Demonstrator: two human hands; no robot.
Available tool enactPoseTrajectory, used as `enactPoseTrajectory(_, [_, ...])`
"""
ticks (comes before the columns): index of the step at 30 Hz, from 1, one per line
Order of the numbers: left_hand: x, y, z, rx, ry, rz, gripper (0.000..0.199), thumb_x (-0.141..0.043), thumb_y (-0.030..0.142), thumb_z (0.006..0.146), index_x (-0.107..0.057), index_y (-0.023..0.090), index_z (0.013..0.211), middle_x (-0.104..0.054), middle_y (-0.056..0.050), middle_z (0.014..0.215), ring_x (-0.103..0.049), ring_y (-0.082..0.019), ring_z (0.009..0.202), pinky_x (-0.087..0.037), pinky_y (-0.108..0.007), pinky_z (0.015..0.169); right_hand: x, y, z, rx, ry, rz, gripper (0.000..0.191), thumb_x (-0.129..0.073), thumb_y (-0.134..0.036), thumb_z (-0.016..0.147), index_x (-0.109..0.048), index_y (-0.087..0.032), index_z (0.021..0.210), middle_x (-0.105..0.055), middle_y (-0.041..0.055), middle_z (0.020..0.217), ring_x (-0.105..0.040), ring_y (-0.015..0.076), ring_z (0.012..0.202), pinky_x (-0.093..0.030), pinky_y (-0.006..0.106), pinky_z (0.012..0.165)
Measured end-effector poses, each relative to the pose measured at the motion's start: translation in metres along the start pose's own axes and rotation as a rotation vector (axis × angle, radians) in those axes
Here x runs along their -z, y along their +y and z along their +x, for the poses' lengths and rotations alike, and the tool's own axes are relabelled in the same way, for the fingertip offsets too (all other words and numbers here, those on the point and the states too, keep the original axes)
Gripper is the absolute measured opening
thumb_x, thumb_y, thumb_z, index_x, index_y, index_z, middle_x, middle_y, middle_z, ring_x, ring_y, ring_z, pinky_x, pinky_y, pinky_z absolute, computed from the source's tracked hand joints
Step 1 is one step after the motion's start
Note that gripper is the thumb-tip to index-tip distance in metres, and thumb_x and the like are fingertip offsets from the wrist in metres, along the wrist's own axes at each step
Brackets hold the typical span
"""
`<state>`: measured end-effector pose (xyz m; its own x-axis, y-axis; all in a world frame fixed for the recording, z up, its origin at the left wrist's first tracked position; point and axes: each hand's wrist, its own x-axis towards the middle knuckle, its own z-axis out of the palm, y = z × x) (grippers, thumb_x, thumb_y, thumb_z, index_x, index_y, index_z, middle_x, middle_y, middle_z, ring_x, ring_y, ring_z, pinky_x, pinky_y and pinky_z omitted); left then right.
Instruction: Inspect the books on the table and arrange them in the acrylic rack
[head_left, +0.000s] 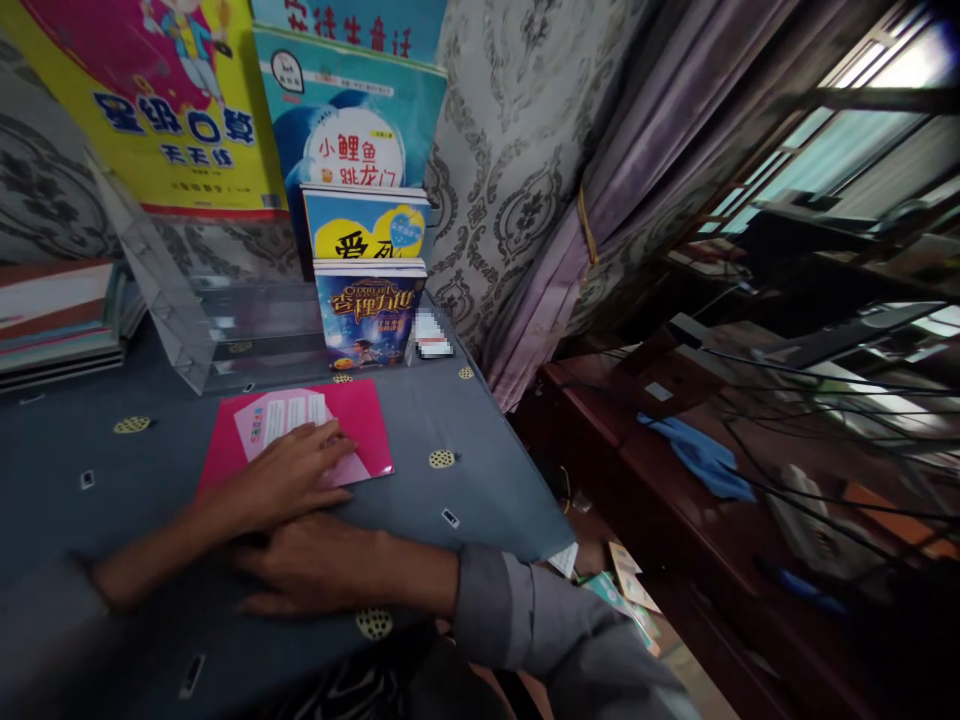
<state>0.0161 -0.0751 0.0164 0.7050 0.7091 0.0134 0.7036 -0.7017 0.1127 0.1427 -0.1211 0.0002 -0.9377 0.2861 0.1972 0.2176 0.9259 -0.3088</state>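
A bright pink book or booklet [375,430] lies flat on the cloth-covered table, with a paler pink panel and white blocks on its cover. My left hand [296,470] rests across it, fingers stretched out over the cover. Just below, close to my left wrist, my right hand [330,565] lies over the tablecloth [495,470], fingers pointing left and somewhat apart. Nothing shows in either hand. Behind the pink book, a clear plastic book stand [169,290] holds a purple-blue book [371,320], a blue and yellow book [367,225] and a teal book [352,110].
A large yellow and magenta book [217,165] stands at the back left. More books are stacked [60,315] at the left edge. On the right, a dark red cabinet [622,450] carries a blue cloth [697,455] and cables. Papers [630,590] lie low beside the table.
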Motion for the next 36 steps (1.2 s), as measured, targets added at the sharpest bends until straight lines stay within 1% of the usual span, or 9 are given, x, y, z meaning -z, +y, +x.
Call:
enactPoseTrajectory(4, [0.004,0.007,0.011,0.002,0.006,0.059,0.040,-0.061,0.043,0.097,-0.064,0.020,0.129,-0.064,-0.014,0.133,-0.065,-0.031,0.118,-0.049,-0.046,0.104,0.007,0.004,-0.006,0.055,-0.074,-0.028,0.036,-0.058,-0.034,0.101,-0.063,-0.010,0.128,-0.070,0.0132,0.130,-0.067,0.0203,0.113,-0.050,0.030,0.099])
enactPoseTrajectory(8, [-0.007,0.010,0.009,-0.050,0.061,0.123,0.035,-0.049,0.037,0.103,-0.065,0.017,0.128,-0.069,-0.015,0.130,-0.064,-0.032,0.123,-0.050,-0.048,0.103,0.024,0.011,-0.041,0.054,-0.058,0.364,0.021,-0.060,-0.028,0.101,-0.072,-0.014,0.109,-0.077,0.0069,0.115,-0.070,0.0143,0.105,-0.051,0.024,0.095])
enactPoseTrajectory(11, [-0.020,0.008,0.004,-0.146,0.136,0.152,0.036,-0.043,0.028,0.104,-0.065,0.013,0.129,-0.069,-0.017,0.132,-0.063,-0.031,0.126,-0.052,-0.047,0.102,0.040,0.029,-0.071,-0.250,0.234,0.680,0.025,-0.054,-0.029,0.102,-0.074,-0.015,0.099,-0.079,0.0029,0.092,-0.073,0.0132,0.085,-0.055,0.024,0.081])
enactPoseTrajectory(14, [-0.029,0.006,0.002,-0.189,0.249,0.170,0.036,-0.040,0.026,0.105,-0.069,0.012,0.121,-0.072,-0.019,0.127,-0.067,-0.031,0.121,-0.056,-0.047,0.099,0.053,0.052,-0.093,-0.500,0.612,0.766,0.032,-0.052,-0.037,0.103,-0.076,-0.018,0.096,-0.078,0.0035,0.090,-0.073,0.0172,0.088,-0.056,0.030,0.083])
enactPoseTrajectory(19, [-0.028,0.007,0.004,-0.264,0.370,0.228,0.037,-0.038,0.021,0.105,-0.073,0.013,0.113,-0.078,-0.013,0.112,-0.073,-0.027,0.109,-0.061,-0.041,0.091,0.052,0.081,-0.103,-0.622,0.823,0.686,0.036,-0.057,-0.050,0.098,-0.076,-0.021,0.109,-0.079,0.0056,0.098,-0.072,0.0202,0.098,-0.053,0.036,0.094])
enactPoseTrajectory(24, [-0.029,0.008,0.005,-0.239,0.395,0.214,0.035,-0.039,0.018,0.104,-0.073,0.014,0.112,-0.079,-0.013,0.111,-0.073,-0.026,0.108,-0.062,-0.041,0.089,0.037,0.083,-0.104,-0.620,0.794,0.607,0.037,-0.052,-0.048,0.101,-0.077,-0.020,0.106,-0.078,0.0059,0.096,-0.071,0.0200,0.095,-0.054,0.034,0.089])
enactPoseTrajectory(28, [-0.031,0.012,0.005,-0.244,0.405,0.212,0.035,-0.040,0.020,0.104,-0.073,0.010,0.113,-0.078,-0.016,0.111,-0.073,-0.029,0.109,-0.061,-0.043,0.089,0.038,0.077,-0.105,-0.511,0.654,0.399,0.030,-0.051,-0.035,0.102,-0.076,-0.019,0.101,-0.076,0.0065,0.093,-0.068,0.0194,0.090,-0.052,0.033,0.085])
enactPoseTrajectory(31, [-0.027,0.013,0.005,-0.202,0.340,0.174,0.038,-0.039,0.024,0.106,-0.072,0.010,0.117,-0.077,-0.017,0.115,-0.072,-0.029,0.112,-0.060,-0.042,0.092,0.039,0.074,-0.103,-0.431,0.519,0.201,0.025,-0.051,-0.026,0.103,-0.074,-0.017,0.101,-0.076,0.0077,0.095,-0.067,0.0202,0.092,-0.051,0.035,0.087])
enactPoseTrajectory(36, [-0.023,-0.016,0.001,-0.065,0.204,0.019,0.040,-0.037,0.034,0.108,-0.067,0.020,0.129,-0.072,-0.010,0.131,-0.068,-0.022,0.120,-0.052,-0.043,0.106,0.032,0.066,-0.101,-0.393,0.402,-0.081,0.020,-0.052,-0.021,0.102,-0.072,-0.018,0.104,-0.074,0.0085,0.098,-0.065,0.0220,0.097,-0.050,0.037,0.090])
